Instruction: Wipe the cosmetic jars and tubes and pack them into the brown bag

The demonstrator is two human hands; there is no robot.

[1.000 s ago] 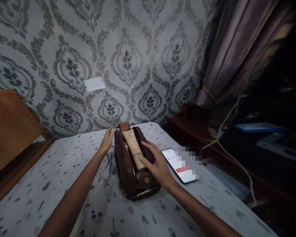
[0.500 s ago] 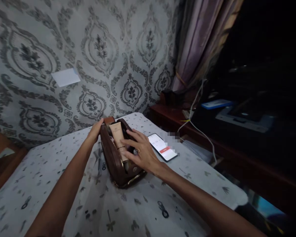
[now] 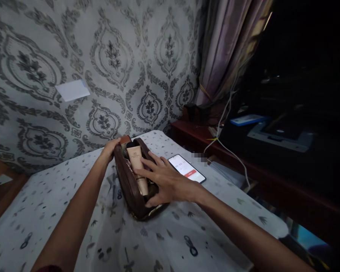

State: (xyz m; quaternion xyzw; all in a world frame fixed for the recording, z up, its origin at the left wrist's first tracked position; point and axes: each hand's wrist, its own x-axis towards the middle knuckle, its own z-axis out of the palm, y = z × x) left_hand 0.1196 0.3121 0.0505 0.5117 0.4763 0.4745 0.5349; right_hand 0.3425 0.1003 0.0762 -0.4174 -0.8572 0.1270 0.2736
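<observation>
A brown zip toiletry bag stands unzipped on the patterned cloth. Inside it lies a beige cosmetic tube with its dark cap toward the wall; other contents are mostly hidden in shadow. At the bag's far left corner, my left hand grips the edge, its fingertips out of sight behind it. My right hand is spread over the bag's right side, fingers reaching across the opening to the tube and thumb at the near end. I see nothing held between those fingers.
Right of the bag lies a phone with its screen lit. White cables run down over a dark red wooden ledge. The patterned wall rises behind the bed-like surface.
My right hand has spread wider, its thumb moving from beside the tube to the bag's near edge. The tube shows more fully. My left hand keeps its place on the bag.
</observation>
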